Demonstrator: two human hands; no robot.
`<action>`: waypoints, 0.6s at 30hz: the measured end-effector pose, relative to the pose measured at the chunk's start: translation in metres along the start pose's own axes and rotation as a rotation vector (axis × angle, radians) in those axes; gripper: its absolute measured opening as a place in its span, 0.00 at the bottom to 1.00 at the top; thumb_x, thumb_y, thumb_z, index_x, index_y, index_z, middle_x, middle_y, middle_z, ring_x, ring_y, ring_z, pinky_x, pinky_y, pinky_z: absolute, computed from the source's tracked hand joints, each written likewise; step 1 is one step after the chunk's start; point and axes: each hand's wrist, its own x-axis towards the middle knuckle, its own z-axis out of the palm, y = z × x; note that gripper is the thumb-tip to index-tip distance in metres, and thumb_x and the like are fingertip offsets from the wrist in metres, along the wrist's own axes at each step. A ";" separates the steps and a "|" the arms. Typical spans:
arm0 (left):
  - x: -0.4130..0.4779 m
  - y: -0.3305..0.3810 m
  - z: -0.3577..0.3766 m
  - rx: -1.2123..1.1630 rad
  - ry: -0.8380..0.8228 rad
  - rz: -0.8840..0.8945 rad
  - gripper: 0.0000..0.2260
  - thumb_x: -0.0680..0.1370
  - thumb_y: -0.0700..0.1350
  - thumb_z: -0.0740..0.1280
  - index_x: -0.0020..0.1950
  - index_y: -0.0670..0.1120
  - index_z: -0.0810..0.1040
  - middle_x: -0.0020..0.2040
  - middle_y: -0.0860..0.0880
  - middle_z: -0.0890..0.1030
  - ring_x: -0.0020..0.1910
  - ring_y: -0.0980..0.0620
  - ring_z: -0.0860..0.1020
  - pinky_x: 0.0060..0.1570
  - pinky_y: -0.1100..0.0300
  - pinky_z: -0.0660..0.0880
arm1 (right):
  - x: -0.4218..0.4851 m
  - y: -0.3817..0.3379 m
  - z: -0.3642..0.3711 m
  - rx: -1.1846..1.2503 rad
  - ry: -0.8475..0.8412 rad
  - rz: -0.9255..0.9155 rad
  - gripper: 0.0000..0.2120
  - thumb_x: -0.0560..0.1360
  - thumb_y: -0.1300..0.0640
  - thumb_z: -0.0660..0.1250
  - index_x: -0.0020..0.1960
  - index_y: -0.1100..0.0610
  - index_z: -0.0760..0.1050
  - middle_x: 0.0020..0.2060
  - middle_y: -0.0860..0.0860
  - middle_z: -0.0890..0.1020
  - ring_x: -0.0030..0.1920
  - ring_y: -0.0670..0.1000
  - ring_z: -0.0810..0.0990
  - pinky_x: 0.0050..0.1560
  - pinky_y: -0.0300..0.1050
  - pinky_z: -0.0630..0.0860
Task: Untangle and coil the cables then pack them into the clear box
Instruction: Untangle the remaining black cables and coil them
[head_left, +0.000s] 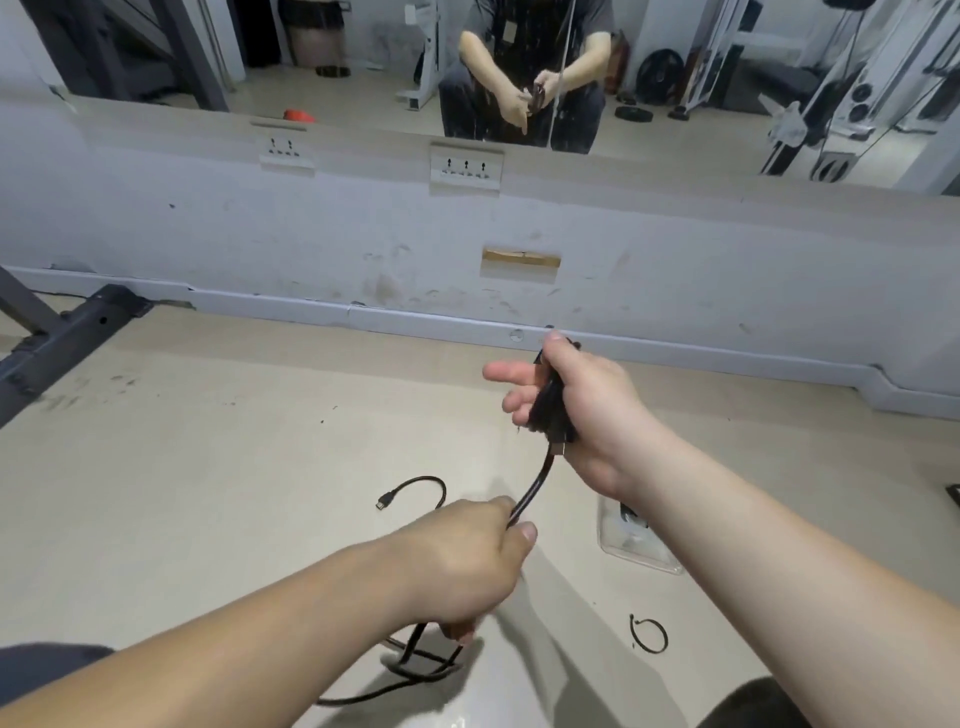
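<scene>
My right hand (576, 410) grips a small bundle of coiled black cable (548, 402), with a plug end sticking out below the palm. From that bundle the cable (532, 488) runs down to my left hand (467, 556), which holds it in a fist. Below my left hand the rest of the cable lies in loose loops on the floor (415, 670). Its other end with a small plug (384, 503) curves on the floor to the left. The clear box (631, 545) sits on the floor under my right forearm, partly hidden.
A small black cable tie ring (649, 635) lies on the floor near the front right. A grey wall with sockets (466, 167) and a mirror stands ahead. A dark metal frame (67, 338) reaches in from the left.
</scene>
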 end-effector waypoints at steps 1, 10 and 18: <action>-0.002 0.003 0.000 0.151 0.068 0.065 0.15 0.85 0.58 0.52 0.52 0.49 0.71 0.43 0.48 0.78 0.29 0.52 0.77 0.39 0.53 0.75 | 0.001 0.004 0.001 -0.149 0.032 -0.040 0.18 0.86 0.45 0.54 0.51 0.58 0.73 0.45 0.55 0.88 0.29 0.50 0.77 0.37 0.43 0.71; -0.009 -0.006 -0.062 0.158 0.398 0.232 0.05 0.80 0.54 0.68 0.45 0.58 0.81 0.38 0.56 0.81 0.39 0.55 0.78 0.42 0.55 0.77 | 0.004 -0.008 -0.022 0.056 -0.107 0.072 0.12 0.85 0.48 0.58 0.53 0.57 0.67 0.52 0.63 0.86 0.33 0.53 0.77 0.37 0.43 0.73; -0.004 -0.007 -0.044 0.492 0.362 0.145 0.12 0.82 0.55 0.60 0.41 0.53 0.75 0.35 0.55 0.76 0.42 0.47 0.76 0.37 0.56 0.69 | -0.010 0.002 -0.010 -0.107 -0.135 0.095 0.14 0.85 0.49 0.59 0.56 0.62 0.70 0.41 0.60 0.87 0.27 0.53 0.76 0.31 0.41 0.74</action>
